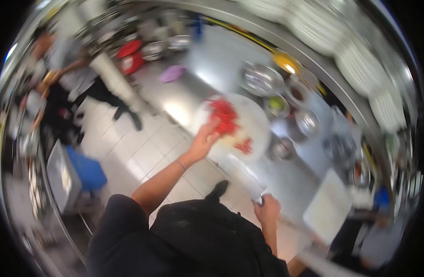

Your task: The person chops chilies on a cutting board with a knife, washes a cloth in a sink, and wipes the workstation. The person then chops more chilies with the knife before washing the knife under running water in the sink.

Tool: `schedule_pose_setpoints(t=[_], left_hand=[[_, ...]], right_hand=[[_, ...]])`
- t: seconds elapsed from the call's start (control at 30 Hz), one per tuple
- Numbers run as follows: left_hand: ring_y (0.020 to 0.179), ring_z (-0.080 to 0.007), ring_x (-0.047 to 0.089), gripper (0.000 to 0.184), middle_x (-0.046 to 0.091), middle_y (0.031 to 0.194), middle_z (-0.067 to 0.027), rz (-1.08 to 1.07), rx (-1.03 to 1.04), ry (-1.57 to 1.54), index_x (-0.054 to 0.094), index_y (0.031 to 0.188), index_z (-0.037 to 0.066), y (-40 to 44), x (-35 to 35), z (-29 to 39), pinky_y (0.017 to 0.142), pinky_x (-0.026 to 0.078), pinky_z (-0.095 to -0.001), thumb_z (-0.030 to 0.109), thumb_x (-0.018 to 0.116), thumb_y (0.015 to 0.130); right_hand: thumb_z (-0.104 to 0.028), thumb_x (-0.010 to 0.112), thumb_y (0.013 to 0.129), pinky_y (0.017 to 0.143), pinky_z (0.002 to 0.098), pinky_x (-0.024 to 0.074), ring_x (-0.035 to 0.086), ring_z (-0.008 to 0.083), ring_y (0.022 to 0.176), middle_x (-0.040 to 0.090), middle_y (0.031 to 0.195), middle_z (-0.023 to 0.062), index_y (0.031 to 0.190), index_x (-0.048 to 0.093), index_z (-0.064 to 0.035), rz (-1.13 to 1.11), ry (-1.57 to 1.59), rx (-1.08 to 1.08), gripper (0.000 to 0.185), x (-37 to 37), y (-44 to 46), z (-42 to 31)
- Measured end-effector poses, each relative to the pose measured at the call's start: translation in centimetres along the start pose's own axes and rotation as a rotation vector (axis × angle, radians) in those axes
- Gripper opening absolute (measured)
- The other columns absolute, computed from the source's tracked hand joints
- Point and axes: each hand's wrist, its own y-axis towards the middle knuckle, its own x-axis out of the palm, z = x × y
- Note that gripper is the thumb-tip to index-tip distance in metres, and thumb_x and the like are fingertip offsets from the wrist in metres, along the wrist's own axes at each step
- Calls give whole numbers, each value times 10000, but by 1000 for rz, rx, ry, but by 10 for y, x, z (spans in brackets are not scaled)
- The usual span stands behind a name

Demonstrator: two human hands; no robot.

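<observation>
A round white cutting board (260,117) lies on the steel counter with a pile of red chopped pieces (223,115) on it, most likely a vegetable. A smaller cluster of red bits (243,146) sits nearer the board's front edge. My left hand (206,139) reaches to the near side of the large pile, fingers stretched out and thumb apart, blurred; whether it touches the pieces is hard to make out. Low at the counter's front edge, my right hand (267,208) is wrapped round the handle of a broad-bladed cleaver (243,174), whose blade points up-left toward the board.
Metal bowls (261,79) stand behind and right of the board, one holding something green (277,104). A rectangular white board (329,207) is at right. Stacked plates (313,27) fill the upper shelf. A co-worker (78,64) stands at left, another person (378,244) lower right.
</observation>
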Motion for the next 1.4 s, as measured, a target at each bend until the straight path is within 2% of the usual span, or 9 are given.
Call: schedule_pose_setpoints(t=[0.07,0.23,0.43,0.6,0.8,0.93,1.03,1.1,1.4], left_hand=[[1449,-308,346,553,399,1562,-154,100,-76,104,432,1498,59,-70,-59,-2,1208,234,-420,321,519,1020],[1425,-330,375,523,427,1534,-178,556,-426,180,487,1457,59,-283,-173,-11,1185,278,-411,298,562,997],[1431,-330,372,511,427,1528,-196,1167,-693,172,505,1434,19,-553,-232,18,1188,274,-400,306,530,1013],[1452,-301,352,527,425,1530,-191,1648,-766,29,485,1445,-5,-693,-240,57,1194,264,-382,328,499,1037],[1448,-276,359,590,422,1539,-170,1981,-693,-131,409,1501,11,-779,-312,87,1192,274,-368,365,504,1040],[1422,-268,396,615,423,1542,-160,2057,-762,15,366,1530,30,-849,-368,85,1165,306,-349,371,513,1040],[1347,-258,475,655,427,1544,-152,2136,-829,82,356,1547,74,-906,-403,90,1065,406,-338,404,555,1017],[1262,-234,539,732,393,1576,-118,2205,-938,-26,281,1588,181,-947,-421,109,979,456,-388,510,551,991],[957,-142,614,662,528,1437,-75,2712,-771,71,361,1530,140,-1116,-465,182,744,477,-296,402,610,975]], right_hand=[[-240,847,667,654,480,490,622,372,753,631,801,130,806,597,-66,-18,61,-229,334,30,5,-26],[-258,829,693,696,427,489,655,297,811,650,859,80,909,644,-98,-377,-54,-944,327,79,33,-145],[-250,822,702,753,441,522,669,319,867,654,913,93,913,625,-91,-593,-181,-1419,329,153,-29,-335],[-279,793,770,754,515,522,670,399,860,683,912,161,912,611,-54,-830,-175,-1436,323,208,-142,-457],[-353,787,794,782,492,525,671,419,920,713,915,199,956,672,-46,-944,-200,-1470,366,248,-231,-574],[-377,792,789,774,483,531,681,416,898,715,898,211,972,719,-62,-974,-230,-1534,371,286,-269,-657],[-383,792,788,765,489,531,684,414,887,714,871,213,955,720,-58,-972,-189,-1603,372,318,-299,-716],[-390,796,783,762,490,530,684,412,882,713,870,214,952,718,-53,-1045,-148,-1658,385,333,-321,-760],[-443,825,746,735,477,527,687,390,844,706,852,209,919,710,-17,-1133,-159,-1961,474,344,-472,-949]])
